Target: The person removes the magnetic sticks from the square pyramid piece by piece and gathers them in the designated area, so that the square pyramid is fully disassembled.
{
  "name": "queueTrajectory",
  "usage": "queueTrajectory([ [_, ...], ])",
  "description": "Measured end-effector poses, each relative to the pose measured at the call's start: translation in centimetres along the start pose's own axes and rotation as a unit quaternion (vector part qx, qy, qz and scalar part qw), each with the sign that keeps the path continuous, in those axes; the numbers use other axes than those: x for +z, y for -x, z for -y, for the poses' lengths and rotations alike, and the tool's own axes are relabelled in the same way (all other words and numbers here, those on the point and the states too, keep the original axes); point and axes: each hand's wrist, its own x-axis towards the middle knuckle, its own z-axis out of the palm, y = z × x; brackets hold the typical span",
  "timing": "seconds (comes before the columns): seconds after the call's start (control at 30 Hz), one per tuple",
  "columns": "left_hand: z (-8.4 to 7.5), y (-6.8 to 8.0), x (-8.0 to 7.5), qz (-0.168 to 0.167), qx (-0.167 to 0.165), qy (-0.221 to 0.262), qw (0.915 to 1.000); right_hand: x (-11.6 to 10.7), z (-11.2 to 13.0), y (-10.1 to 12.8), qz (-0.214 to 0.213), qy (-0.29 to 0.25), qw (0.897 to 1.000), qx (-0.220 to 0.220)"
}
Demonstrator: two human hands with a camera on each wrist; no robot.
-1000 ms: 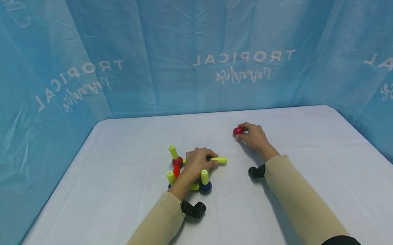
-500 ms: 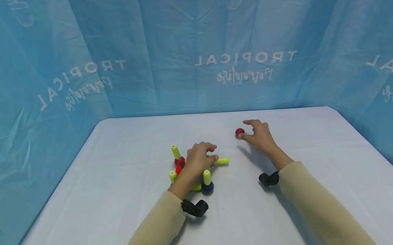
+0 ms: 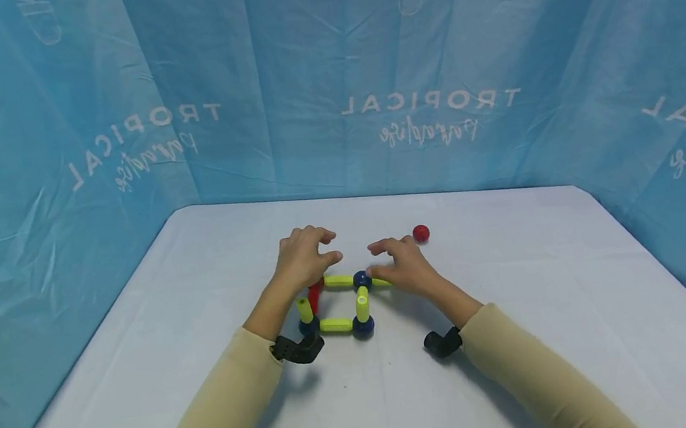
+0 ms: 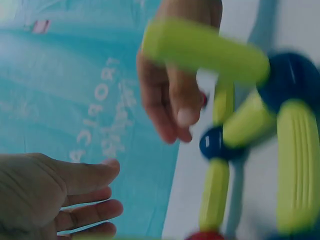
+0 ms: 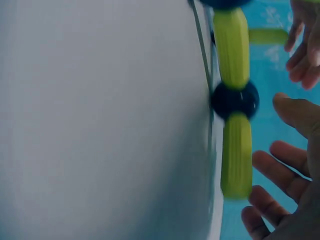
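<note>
A frame of yellow rods (image 3: pixel 338 281) and blue balls (image 3: pixel 362 279) stands mid-table (image 3: pixel 528 362). The left hand (image 3: pixel 303 258) hovers over its far left corner, fingers loosely spread, gripping nothing. The right hand (image 3: pixel 404 267) sits at the far right rod — fingers relaxed, fingertips just touching it. A red ball (image 3: pixel 421 233) lies nearby.

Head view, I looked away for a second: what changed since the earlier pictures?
The right hand let go of the red ball and moved left to the rod-and-ball frame. The left hand lifted off the frame, fingers spread. The ball stayed put.
</note>
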Motion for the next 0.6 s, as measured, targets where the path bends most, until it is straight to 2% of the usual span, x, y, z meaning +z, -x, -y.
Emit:
queueTrajectory([
  [0.17,2.8,0.1,-0.4,0.021,-0.016,-0.011,0.9996,1.3,1.6,-0.3,0.041,0.021,0.999,0.002],
  [0.3,4.3,0.2,-0.2,0.037,-0.023,-0.002,0.9990,1.9,2.4,-0.6,0.066,0.031,0.997,0.003],
  [0.43,5.1,0.2,0.1,0.041,-0.023,0.020,0.9987,2.5,3.0,-1.1,0.087,0.046,0.995,-0.002],
  [0.6,5.3,0.1,0.4,0.029,-0.025,0.035,0.9987,2.8,3.2,-1.1,0.094,0.065,0.993,-0.003],
])
